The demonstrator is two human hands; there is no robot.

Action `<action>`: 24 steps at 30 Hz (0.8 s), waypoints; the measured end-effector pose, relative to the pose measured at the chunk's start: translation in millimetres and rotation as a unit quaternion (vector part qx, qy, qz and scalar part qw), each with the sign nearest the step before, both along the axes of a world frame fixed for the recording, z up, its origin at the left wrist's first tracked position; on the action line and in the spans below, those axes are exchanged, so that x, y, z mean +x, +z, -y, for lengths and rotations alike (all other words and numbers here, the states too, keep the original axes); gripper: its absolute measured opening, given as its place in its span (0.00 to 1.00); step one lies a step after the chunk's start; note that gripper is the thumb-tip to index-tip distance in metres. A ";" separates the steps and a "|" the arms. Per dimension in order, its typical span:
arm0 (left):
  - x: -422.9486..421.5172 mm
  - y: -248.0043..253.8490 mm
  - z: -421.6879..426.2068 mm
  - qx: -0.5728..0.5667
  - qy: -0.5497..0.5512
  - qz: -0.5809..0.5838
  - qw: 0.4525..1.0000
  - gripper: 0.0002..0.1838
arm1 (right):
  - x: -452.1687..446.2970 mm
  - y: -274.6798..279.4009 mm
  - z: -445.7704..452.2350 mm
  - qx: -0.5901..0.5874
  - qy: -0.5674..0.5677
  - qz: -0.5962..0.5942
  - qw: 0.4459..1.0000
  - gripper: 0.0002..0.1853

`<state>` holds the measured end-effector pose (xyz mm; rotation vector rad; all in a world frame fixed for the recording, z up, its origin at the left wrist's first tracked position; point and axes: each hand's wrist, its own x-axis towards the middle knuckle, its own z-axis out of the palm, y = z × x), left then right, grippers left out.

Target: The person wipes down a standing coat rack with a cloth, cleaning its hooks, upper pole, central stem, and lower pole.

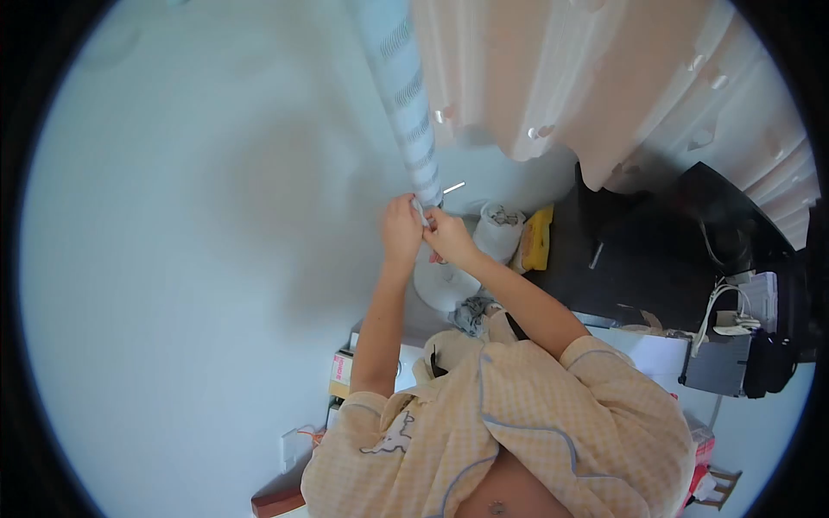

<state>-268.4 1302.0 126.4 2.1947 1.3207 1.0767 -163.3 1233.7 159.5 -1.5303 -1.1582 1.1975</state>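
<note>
A tall pale-blue column point(406, 95) with grey striped patches runs down to my hands; whether it is a wrapped pipe or a hanging cloth, I cannot tell. At its lower end, my left hand point(401, 229) has its fingers closed on a small whitish strip point(420, 210). My right hand point(451, 237) pinches the same strip from the other side, its fingertips close to the left ones. Just beyond my right hand a thin white stick point(453, 186) juts out. A small red item point(436, 257) shows below my hands, partly hidden.
A pale wall point(199, 216) fills the left. Below my hands lies a round white object point(445, 285), near a white bag-lined bin point(499, 231) and a yellow packet point(537, 237). A pinkish curtain point(553, 78) hangs above a black desk point(566, 268) with cables point(717, 315).
</note>
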 end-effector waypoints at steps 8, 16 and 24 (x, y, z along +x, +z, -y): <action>3.7 25.7 13.7 0.020 -0.007 -0.197 0.980 0.16 | 19.5 16.0 6.2 0.127 -0.123 -0.043 0.983 0.15; 12.2 22.9 -13.7 -0.066 0.031 -0.258 0.963 0.09 | 3.8 -17.3 -15.3 0.020 -0.093 0.296 0.950 0.18; 2.3 24.4 -42.0 -0.242 -0.058 -0.241 0.938 0.13 | -0.7 -19.8 -18.7 -0.011 -0.084 0.375 0.923 0.18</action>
